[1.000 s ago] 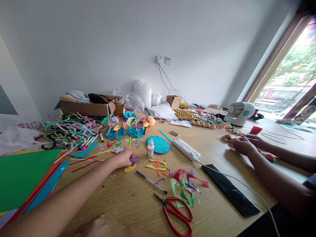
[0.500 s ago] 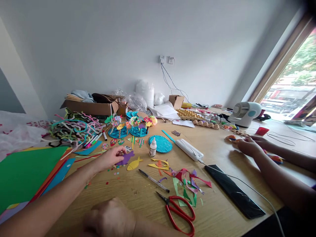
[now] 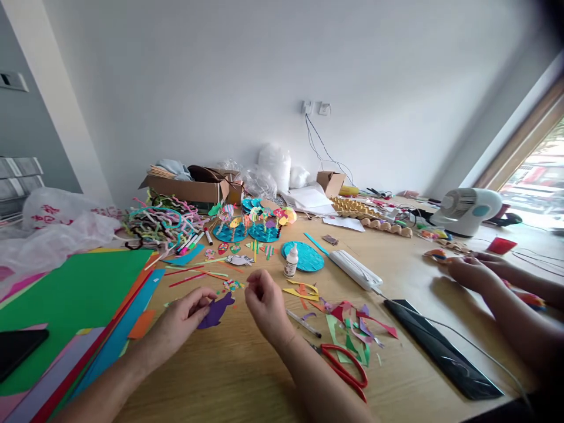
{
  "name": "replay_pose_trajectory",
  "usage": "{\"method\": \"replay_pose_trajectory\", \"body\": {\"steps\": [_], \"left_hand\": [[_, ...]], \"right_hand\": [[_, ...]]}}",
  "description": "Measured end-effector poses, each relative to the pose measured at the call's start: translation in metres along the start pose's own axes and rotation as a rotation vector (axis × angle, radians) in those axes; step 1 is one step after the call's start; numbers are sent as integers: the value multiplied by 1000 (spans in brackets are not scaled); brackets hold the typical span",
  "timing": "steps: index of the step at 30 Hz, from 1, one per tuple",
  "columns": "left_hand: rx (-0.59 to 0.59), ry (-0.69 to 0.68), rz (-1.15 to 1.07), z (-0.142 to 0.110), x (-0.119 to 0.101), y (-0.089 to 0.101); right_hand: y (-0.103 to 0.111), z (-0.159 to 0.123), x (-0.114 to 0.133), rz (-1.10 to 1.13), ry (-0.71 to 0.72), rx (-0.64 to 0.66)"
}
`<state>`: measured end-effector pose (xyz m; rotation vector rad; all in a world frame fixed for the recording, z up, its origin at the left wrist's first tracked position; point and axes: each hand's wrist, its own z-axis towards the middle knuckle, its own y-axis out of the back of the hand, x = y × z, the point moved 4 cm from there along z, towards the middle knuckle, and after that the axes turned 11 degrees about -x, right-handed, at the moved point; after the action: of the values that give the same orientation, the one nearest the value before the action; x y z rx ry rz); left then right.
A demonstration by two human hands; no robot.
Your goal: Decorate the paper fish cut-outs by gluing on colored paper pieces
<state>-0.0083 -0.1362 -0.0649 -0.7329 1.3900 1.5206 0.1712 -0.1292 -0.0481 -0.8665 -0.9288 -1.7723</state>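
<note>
My left hand (image 3: 187, 314) pinches a purple paper fish cutout (image 3: 215, 310) by its left end, just above the table. To its right, my right hand (image 3: 267, 305) has its fingers curled together; whatever they may hold is hidden. The yellow paper fish does not show now. Small coloured paper dots (image 3: 232, 285) lie between and beyond the hands. A pen (image 3: 304, 323) rests partly behind my right wrist, and red-handled scissors (image 3: 346, 367) lie right of that forearm. Beyond the hands is a white glue bottle (image 3: 291, 262) before a blue disc (image 3: 308, 257).
Coloured paper sheets (image 3: 83, 288) are stacked at left, near pipe cleaners (image 3: 163, 220). Decorated blue discs (image 3: 231, 231) stand farther back. Paper scraps (image 3: 352, 323), a power strip (image 3: 356, 270) with its cable and a black glossy panel (image 3: 440, 346) lie right. Another person's hands (image 3: 473, 270) work at far right.
My left hand has drawn the purple fish nearer. My right hand has risen from the near edge to beside it. The yellow fish has gone out of sight. The view has swung left.
</note>
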Motion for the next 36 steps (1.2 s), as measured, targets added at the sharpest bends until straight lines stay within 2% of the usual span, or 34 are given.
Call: {"method": "replay_pose_trajectory", "body": {"steps": [3, 6, 10, 13, 18, 22, 26, 30, 36], "left_hand": [[-37, -44, 61, -6, -3, -1], [-63, -80, 164, -10, -9, -3], [-30, -116, 245, -12, -13, -7], [-15, -109, 282, -12, -10, -9], [-23, -52, 195, -9, 2, -13], [82, 107, 18, -10, 7, -18], [153, 225, 8, -13, 7, -19], [147, 236, 40, -13, 5, -18], [111, 175, 69, -7, 13, -17]], "right_hand": [[-1, 5, -11, 21, -116, 39], [-7, 3, -16, 23, -192, 146], [-15, -5, -13, -4, -213, 309], [-18, -10, -11, -55, -229, 374], [-21, -13, -12, -110, -256, 399], [-22, -13, -12, -121, -264, 379], [-23, -14, -14, -118, -272, 378], [-24, -15, -15, -123, -273, 391], [-23, -15, -18, -160, -294, 428]]}}
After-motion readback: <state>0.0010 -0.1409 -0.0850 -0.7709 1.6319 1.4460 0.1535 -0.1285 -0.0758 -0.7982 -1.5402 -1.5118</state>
